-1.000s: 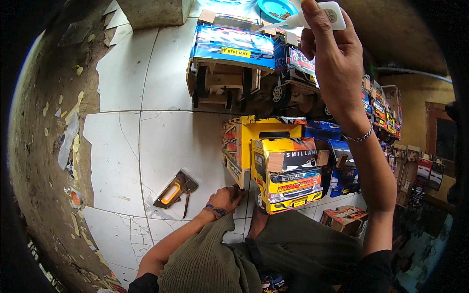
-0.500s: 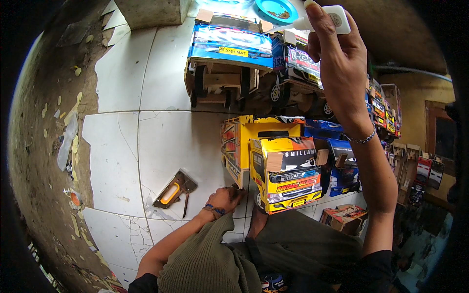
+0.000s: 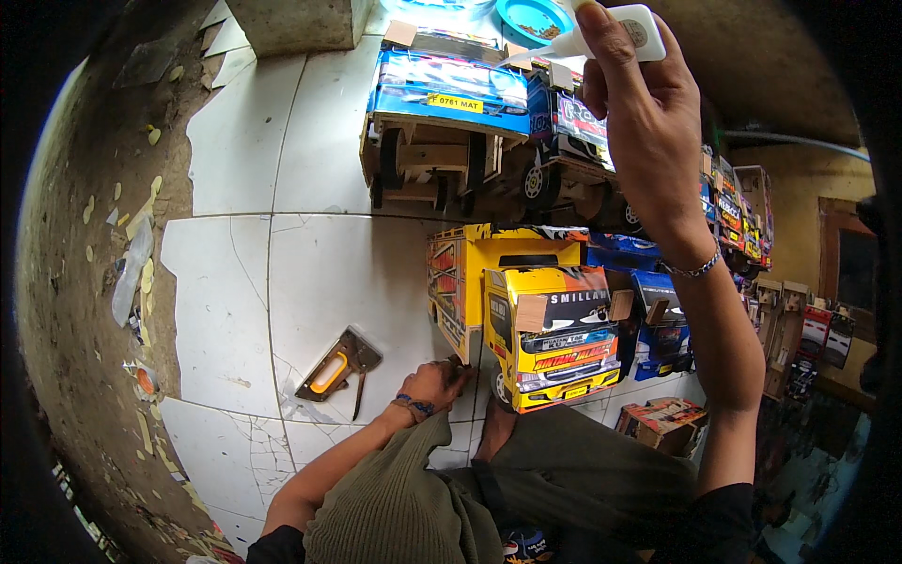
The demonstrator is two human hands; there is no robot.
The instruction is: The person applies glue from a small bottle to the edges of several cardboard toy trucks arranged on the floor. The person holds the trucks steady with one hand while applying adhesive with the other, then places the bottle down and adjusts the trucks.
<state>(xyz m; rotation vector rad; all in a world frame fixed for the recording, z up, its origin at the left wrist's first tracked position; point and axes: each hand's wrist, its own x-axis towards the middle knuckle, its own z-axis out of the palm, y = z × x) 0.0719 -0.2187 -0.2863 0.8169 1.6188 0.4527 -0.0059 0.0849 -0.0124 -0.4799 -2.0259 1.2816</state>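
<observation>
My right hand [image 3: 648,122] is raised at the upper right, fingers wrapped round a small white glue bottle [image 3: 642,33]. Its thin nozzle points left, close to the upper right of a blue wooden toy truck [image 3: 451,89]. A yellow toy truck [image 3: 554,329] stands nearer, with small wooden blocks against its windscreen. Low at that truck's left side, my left hand [image 3: 430,383] is closed by the lower corner of its cargo bed. A dark bit shows at the fingertips, but what they grip is hidden.
A staple gun [image 3: 340,371] lies on the white tiles left of my left hand. More toy trucks [image 3: 662,324] stand on the right, with a wooden box-like piece [image 3: 662,423] nearer me. A blue bowl [image 3: 536,21] with small brown bits sits at the far side.
The glue bottle has shifted slightly left and tilted, its nozzle now lower at the blue truck's top. The whole view has shifted a little. My left hand stays in place.
</observation>
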